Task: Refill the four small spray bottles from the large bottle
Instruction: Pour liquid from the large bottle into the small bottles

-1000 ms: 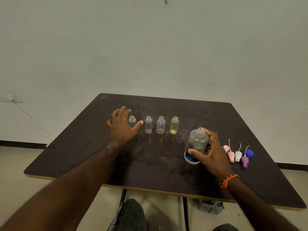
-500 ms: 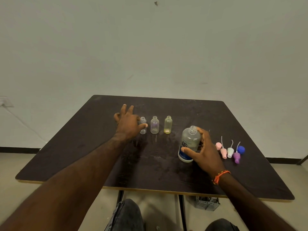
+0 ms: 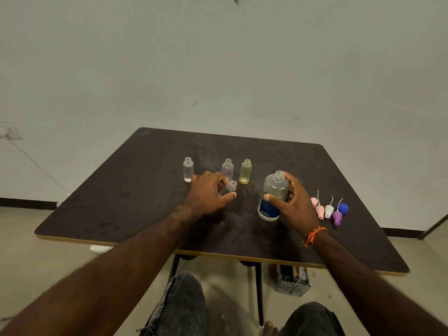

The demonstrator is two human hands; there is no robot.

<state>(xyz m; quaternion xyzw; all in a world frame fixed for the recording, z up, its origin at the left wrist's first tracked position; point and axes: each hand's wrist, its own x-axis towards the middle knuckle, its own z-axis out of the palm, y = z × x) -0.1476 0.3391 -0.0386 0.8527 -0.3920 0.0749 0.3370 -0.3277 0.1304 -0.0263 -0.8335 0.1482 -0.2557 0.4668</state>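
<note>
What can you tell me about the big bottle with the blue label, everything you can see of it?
The large bottle is cloudy, translucent plastic with a rounded shoulder and a threaded neck, uncapped. A dark blue label with white print wraps its lower half. It leans slightly left, its base at the table, right of the small bottles. The right hand grips it, thumb across the front, fingers behind. Its fill level cannot be told.

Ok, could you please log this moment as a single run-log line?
left hand: holds small clear bottle, out of row | right hand: grips large bottle, uncapped, upright on table | pouring: not yet
</note>
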